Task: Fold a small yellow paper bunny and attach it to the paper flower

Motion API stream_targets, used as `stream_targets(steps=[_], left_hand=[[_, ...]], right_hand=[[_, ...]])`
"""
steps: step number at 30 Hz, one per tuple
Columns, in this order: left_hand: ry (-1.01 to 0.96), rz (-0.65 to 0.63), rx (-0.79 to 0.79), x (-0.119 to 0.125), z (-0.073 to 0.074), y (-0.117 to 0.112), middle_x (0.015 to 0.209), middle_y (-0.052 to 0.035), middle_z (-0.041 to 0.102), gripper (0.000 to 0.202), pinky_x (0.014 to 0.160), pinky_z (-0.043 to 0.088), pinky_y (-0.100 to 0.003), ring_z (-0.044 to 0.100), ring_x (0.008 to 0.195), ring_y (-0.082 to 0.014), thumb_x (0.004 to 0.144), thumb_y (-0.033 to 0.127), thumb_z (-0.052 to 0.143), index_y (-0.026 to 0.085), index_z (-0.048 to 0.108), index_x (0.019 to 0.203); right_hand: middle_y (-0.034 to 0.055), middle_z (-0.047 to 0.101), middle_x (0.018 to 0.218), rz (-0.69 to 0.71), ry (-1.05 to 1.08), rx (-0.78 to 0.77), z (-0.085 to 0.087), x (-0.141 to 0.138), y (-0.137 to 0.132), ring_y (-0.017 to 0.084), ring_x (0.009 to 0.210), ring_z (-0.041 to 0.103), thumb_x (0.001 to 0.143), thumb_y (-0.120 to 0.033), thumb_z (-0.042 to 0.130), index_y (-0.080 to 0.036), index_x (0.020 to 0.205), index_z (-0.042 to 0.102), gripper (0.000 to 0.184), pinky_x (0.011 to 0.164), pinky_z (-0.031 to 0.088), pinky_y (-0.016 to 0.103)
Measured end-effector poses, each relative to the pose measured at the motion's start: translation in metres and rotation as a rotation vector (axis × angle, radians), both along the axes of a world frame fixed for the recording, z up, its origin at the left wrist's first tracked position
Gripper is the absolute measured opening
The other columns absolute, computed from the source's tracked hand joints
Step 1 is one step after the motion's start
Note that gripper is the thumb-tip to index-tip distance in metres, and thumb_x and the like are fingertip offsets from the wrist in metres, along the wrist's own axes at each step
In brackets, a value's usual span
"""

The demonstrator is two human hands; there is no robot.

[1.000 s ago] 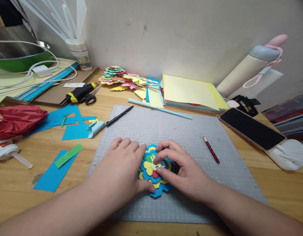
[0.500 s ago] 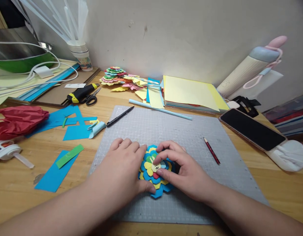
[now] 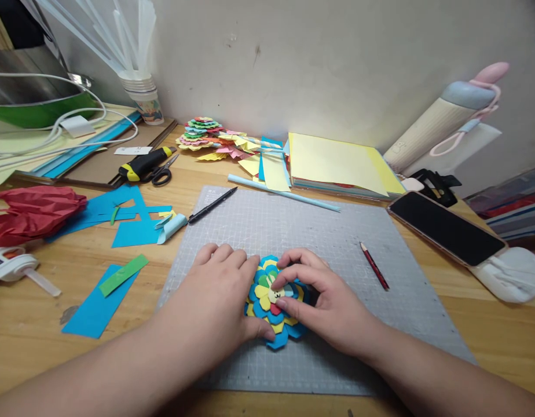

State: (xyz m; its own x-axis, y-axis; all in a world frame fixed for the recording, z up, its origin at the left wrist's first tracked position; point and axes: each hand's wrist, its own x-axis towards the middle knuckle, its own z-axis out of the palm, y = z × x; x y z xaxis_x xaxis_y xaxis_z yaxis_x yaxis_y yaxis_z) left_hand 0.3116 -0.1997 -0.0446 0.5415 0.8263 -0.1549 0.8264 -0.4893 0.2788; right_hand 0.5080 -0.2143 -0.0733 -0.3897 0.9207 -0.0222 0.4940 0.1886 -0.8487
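A layered paper flower [image 3: 279,335] in blue, yellow and green lies on the grey cutting mat [image 3: 337,359]. At its centre sits a small cream paper bunny face [image 3: 274,294] with drawn features. My left hand [image 3: 222,289] holds the flower's left side, its thumb on the lower petals and its fingertips at the upper left edge. From the right, my right hand [image 3: 323,295] has its thumb and index finger closed at the bunny face, covering part of it. Its other fingers curl above the flower's right petals, hiding some of them.
A black pen [image 3: 213,205] and a dark red pencil [image 3: 374,266] lie on the mat. Leftward are blue paper strips [image 3: 89,313], scissors [image 3: 162,172] and a glue gun [image 3: 15,266]. A phone [image 3: 445,227] lies right; a paper stack [image 3: 337,165] stands behind.
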Motion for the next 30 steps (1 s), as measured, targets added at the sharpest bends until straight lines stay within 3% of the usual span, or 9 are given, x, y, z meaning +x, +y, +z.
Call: stream_targets(steps=[10, 15, 19, 21, 26, 30], left_hand=[[-0.004, 0.001, -0.002, 0.001, -0.001, 0.0, 0.097, -0.0082, 0.066, 0.071, 0.09, 0.037, -0.053, 0.056, 0.097, -0.0338, 0.058, 0.065, 0.077, 0.018, 0.064, 0.11], [-0.025, 0.014, -0.007, -0.004, 0.001, 0.0, 0.1, -0.0094, 0.067, 0.081, 0.092, 0.035, -0.054, 0.055, 0.1, -0.0349, 0.058, 0.07, 0.074, 0.017, 0.061, 0.118], [-0.16, 0.074, 0.022, -0.004, 0.005, 0.002, 0.101, -0.0061, 0.065, 0.038, 0.09, 0.035, -0.05, 0.054, 0.101, -0.0297, 0.083, 0.052, 0.061, 0.022, 0.063, 0.108], [-0.251, 0.133, -0.009, 0.0, 0.005, 0.002, 0.1, -0.005, 0.064, 0.025, 0.088, 0.036, -0.048, 0.054, 0.1, -0.027, 0.086, 0.041, 0.057, 0.023, 0.062, 0.103], [-0.322, 0.242, -0.051, 0.01, -0.006, 0.001, 0.101, -0.0062, 0.059, 0.025, 0.087, 0.036, -0.049, 0.051, 0.1, -0.0278, 0.077, 0.034, 0.063, 0.02, 0.057, 0.097], [-0.302, 0.266, -0.058, 0.011, -0.014, 0.003, 0.1, -0.0057, 0.057, 0.031, 0.086, 0.037, -0.05, 0.05, 0.099, -0.0291, 0.072, 0.037, 0.066, 0.02, 0.055, 0.095]], right_hand=[[0.0027, 0.056, 0.111, -0.004, -0.027, 0.021, 0.002, -0.001, -0.001, 0.023, 0.111, 0.051, 0.078, -0.019, 0.07, -0.026, 0.088, 0.068, 0.012, 0.1, 0.034, 0.048], [0.0029, 0.055, 0.112, -0.007, -0.028, 0.019, 0.001, -0.001, 0.0, 0.023, 0.112, 0.051, 0.078, -0.019, 0.07, -0.025, 0.088, 0.068, 0.012, 0.1, 0.033, 0.048], [0.0031, 0.056, 0.11, -0.011, -0.031, 0.034, 0.0, -0.002, 0.0, 0.023, 0.111, 0.051, 0.079, -0.018, 0.069, -0.025, 0.087, 0.067, 0.011, 0.099, 0.033, 0.048], [0.0032, 0.056, 0.11, -0.011, -0.039, 0.037, 0.001, -0.002, -0.001, 0.023, 0.109, 0.052, 0.079, -0.018, 0.068, -0.025, 0.087, 0.067, 0.01, 0.099, 0.034, 0.048], [0.0027, 0.056, 0.11, -0.002, -0.067, 0.053, -0.001, -0.003, 0.0, 0.022, 0.109, 0.052, 0.079, -0.017, 0.067, -0.025, 0.087, 0.066, 0.011, 0.098, 0.033, 0.048], [0.004, 0.055, 0.114, 0.003, -0.053, 0.088, 0.001, 0.0, -0.001, 0.024, 0.111, 0.05, 0.08, -0.02, 0.065, -0.026, 0.097, 0.064, 0.018, 0.097, 0.034, 0.047]])
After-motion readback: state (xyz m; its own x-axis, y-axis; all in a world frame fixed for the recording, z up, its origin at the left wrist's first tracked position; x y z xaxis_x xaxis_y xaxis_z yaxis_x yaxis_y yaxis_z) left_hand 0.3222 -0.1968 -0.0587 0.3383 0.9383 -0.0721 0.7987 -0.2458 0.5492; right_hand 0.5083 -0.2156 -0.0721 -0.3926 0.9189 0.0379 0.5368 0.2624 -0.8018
